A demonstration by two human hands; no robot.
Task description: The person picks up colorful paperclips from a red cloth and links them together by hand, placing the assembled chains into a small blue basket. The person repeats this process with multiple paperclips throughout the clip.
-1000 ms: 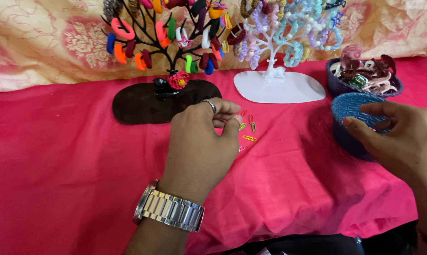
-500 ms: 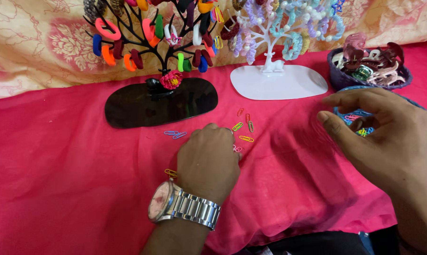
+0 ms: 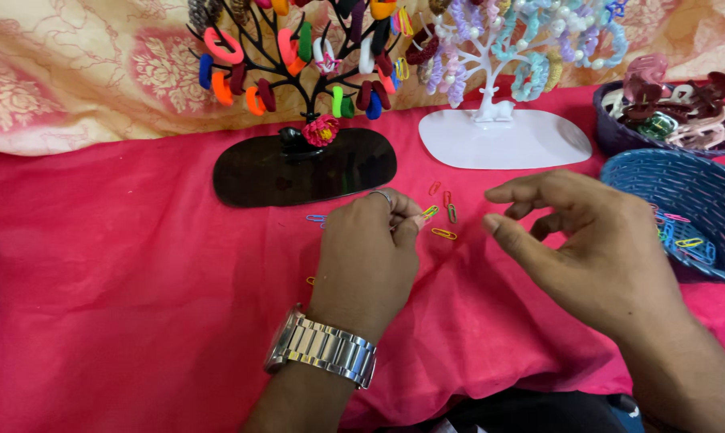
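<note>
Left hand pinches yellow paper clip, long axis diagonal; right hand open, empty

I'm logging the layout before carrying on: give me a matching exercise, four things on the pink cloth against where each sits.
Things:
1. Black tree-shaped stand of coloured hair ties
2. White tree-shaped stand of pastel hair ties
3. Blue woven basket of paper clips
4. Small yellow paper clip

Places:
A. far right edge
B. at the left hand fingertips
C. back left
D. back centre

Pairs: 1-C, 2-D, 3-A, 4-B
</note>
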